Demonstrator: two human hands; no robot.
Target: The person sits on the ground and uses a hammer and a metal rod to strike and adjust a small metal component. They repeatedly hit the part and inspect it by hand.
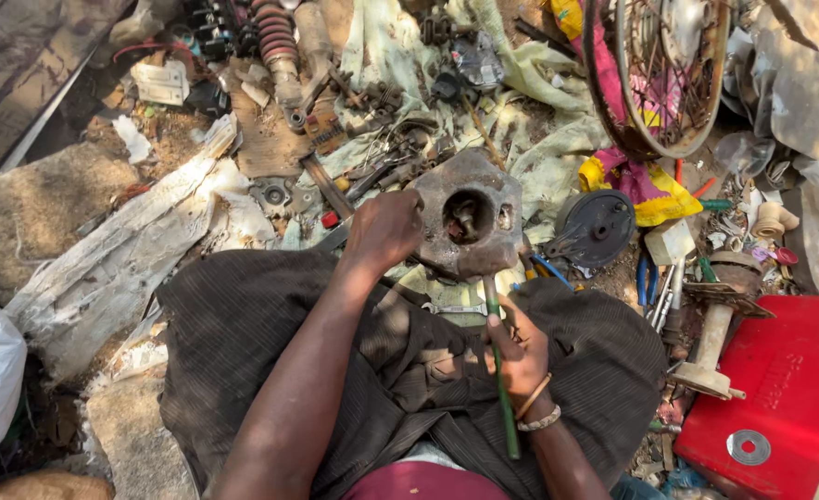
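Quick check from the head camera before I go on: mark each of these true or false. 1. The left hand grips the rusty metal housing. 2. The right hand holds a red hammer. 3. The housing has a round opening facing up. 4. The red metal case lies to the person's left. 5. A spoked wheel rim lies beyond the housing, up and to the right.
1. True: the left hand grips the rusty metal housing at its edge.
2. False: the right hand holds a thin green rod.
3. True.
4. False: the red metal case lies to the right.
5. True: the spoked wheel rim lies there.
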